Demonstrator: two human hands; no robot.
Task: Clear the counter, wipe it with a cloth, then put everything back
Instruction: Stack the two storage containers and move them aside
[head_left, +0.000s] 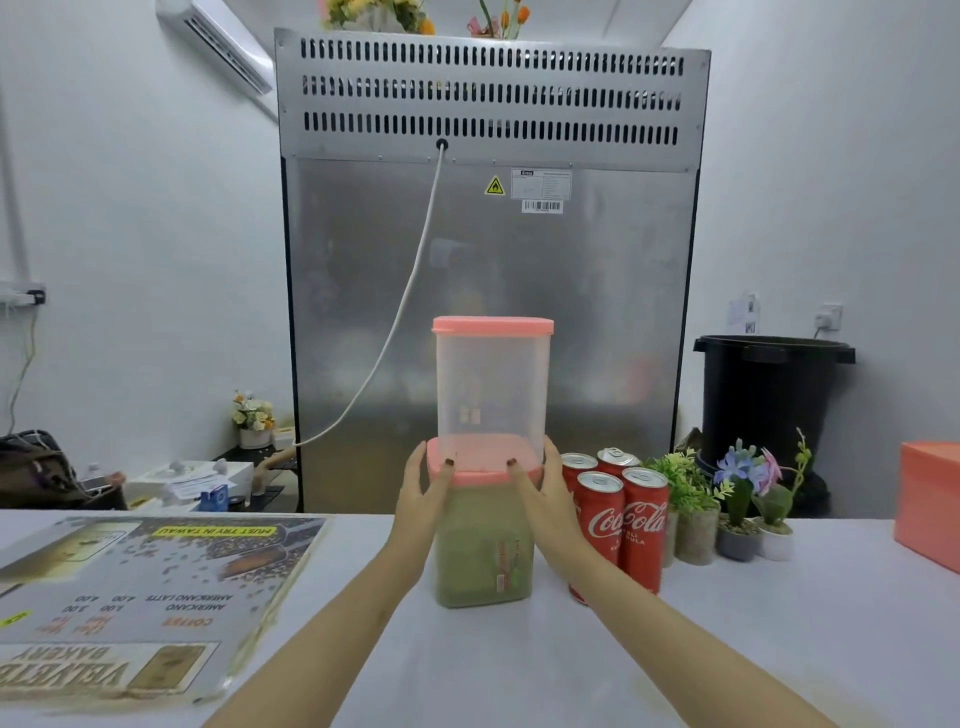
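Observation:
A clear container filled with green powder (480, 551) stands on the white counter (753, 649), capped by a pink lid (483, 460). Stacked on that lid is an almost empty clear container (491, 384) with its own pink lid. My left hand (423, 491) presses the left side of the lower container at lid height. My right hand (548, 493) presses the right side at the same height. Both thumbs rest on the lower lid's rim. Several red Coca-Cola cans (618, 519) stand close on the right, just behind my right wrist.
A laminated menu sheet (140, 592) lies flat at the counter's left. Small potted artificial plants (737, 509) line up right of the cans, and a pink box (930, 499) sits at the far right edge. Behind the counter are a steel fridge back (493, 291) and a black bin (769, 395).

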